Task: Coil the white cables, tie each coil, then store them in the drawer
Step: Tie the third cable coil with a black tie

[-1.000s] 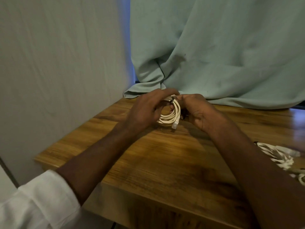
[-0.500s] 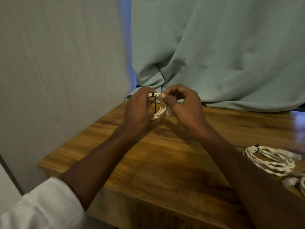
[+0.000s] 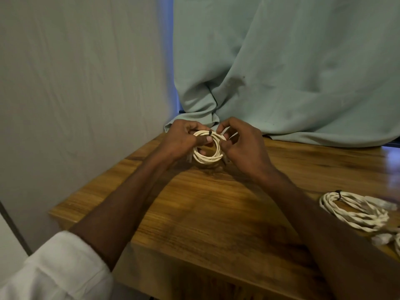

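A white sleeve (image 3: 54, 269) covers the left forearm at the near edge. To the right, a tied cable coil (image 3: 355, 211) lies on the wooden tabletop (image 3: 216, 213), a dark tie round its top; more of it shows than half a second ago. Farther in, both hands hold a second white cable coil (image 3: 207, 149) just above the tabletop. It now faces the camera more fully and sits lower. The left hand (image 3: 181, 141) grips its left side, fingers curled through the loop. The right hand (image 3: 242, 146) pinches its right edge. A small black tie (image 3: 210, 132) sits on top. A pale green cloth (image 3: 281, 72) hangs behind.
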